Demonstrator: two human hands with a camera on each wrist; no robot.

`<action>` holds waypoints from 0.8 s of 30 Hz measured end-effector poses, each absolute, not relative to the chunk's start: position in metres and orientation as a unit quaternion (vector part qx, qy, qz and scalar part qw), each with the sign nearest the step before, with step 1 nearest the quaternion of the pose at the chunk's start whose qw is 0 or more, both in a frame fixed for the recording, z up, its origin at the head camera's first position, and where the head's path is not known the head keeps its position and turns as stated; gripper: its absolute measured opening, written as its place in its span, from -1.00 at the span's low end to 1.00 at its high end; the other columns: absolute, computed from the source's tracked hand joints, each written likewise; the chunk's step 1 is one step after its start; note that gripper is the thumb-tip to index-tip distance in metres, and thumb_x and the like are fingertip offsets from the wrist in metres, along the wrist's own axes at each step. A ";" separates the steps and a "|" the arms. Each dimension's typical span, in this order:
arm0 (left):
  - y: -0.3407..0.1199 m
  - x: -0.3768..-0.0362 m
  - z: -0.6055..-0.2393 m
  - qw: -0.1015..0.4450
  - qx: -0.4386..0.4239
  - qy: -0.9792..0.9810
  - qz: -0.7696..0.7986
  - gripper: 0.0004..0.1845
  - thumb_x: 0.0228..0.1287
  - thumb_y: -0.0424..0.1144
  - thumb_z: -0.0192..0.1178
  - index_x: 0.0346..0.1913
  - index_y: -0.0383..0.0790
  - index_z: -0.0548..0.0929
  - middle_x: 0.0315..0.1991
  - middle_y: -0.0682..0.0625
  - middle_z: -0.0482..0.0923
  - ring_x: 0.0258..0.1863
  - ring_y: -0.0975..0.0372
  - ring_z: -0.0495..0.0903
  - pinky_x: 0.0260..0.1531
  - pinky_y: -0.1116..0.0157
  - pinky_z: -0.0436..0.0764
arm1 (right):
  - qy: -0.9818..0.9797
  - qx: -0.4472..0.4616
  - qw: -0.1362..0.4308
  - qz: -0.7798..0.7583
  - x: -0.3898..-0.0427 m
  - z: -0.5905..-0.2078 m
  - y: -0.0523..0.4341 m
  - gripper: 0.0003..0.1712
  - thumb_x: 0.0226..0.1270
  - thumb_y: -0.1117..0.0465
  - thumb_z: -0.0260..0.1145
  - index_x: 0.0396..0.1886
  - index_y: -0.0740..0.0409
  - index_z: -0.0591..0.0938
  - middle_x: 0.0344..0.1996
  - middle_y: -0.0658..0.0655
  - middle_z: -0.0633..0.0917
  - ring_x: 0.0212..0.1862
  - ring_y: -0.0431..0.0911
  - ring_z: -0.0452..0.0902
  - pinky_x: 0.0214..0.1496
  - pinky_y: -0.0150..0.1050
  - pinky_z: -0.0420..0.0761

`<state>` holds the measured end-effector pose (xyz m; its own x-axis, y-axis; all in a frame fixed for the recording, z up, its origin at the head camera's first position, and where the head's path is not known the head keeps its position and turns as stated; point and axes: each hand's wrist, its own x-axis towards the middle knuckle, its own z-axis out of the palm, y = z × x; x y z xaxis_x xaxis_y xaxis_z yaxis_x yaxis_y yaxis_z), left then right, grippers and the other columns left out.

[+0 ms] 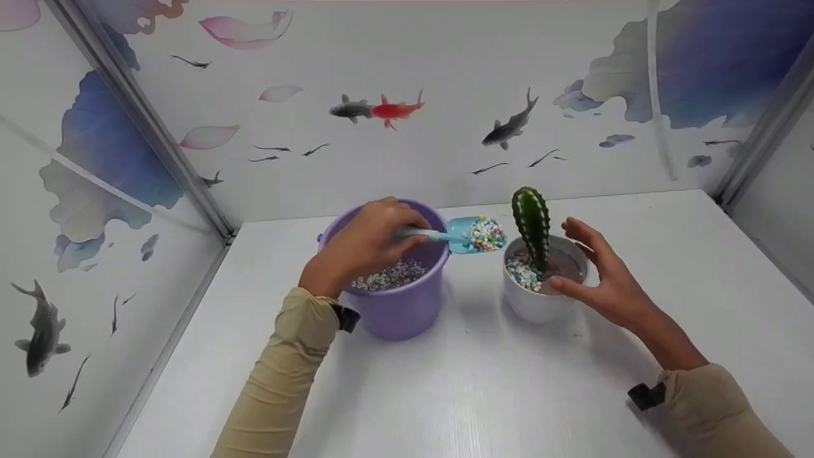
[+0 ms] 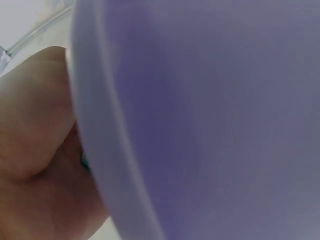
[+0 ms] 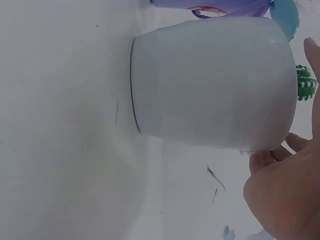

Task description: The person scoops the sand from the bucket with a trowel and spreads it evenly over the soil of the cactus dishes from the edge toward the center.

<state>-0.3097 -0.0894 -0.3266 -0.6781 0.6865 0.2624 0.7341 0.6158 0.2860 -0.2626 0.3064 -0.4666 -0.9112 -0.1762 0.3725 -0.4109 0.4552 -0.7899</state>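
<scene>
The left hand point(image 1: 365, 245) is gripping the blue scoop point(image 1: 474, 234) by its stiff handle, its loose, spill-prone pebbles point(image 1: 486, 233) riding beyond the fingers beside the cactus point(image 1: 531, 228), while the spread right hand point(image 1: 604, 280) is touching the white pot point(image 1: 540, 304).

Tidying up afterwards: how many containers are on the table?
2: a purple bucket under the left hand, and a white pot beside the right hand.
</scene>
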 end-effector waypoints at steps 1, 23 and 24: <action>-0.088 -0.310 -0.327 0.061 -0.397 -0.896 -0.187 -0.78 0.55 -0.17 0.36 0.07 -0.18 0.85 -0.07 -0.02 0.83 -0.01 0.12 0.67 0.08 0.13 0.68 | -0.843 0.175 0.106 0.498 -0.263 -0.468 0.307 0.18 0.35 0.20 0.60 0.79 -0.10 0.09 0.72 0.16 0.23 0.72 0.18 0.09 0.76 -0.17 0.13; -0.070 -0.305 -0.324 0.071 -0.438 -0.878 -0.180 -0.81 0.52 -0.22 0.39 0.06 -0.16 0.87 0.00 0.00 0.82 0.07 0.14 0.69 0.16 0.15 0.66 | -0.861 0.136 0.021 0.489 -0.260 -0.479 0.308 0.52 0.15 0.02 0.75 0.82 -0.11 -0.14 0.74 0.20 0.11 0.73 0.25 0.01 0.57 0.56 0.11; -0.068 -0.304 -0.324 0.072 -0.442 -0.876 -0.177 -0.81 0.51 -0.22 0.39 0.05 -0.16 0.87 -0.01 0.00 0.82 0.06 0.13 0.69 0.16 0.15 0.66 | -0.861 0.136 0.023 0.489 -0.260 -0.479 0.308 0.51 0.15 0.02 0.75 0.82 -0.11 -0.14 0.74 0.21 0.12 0.72 0.25 0.02 0.57 0.55 0.12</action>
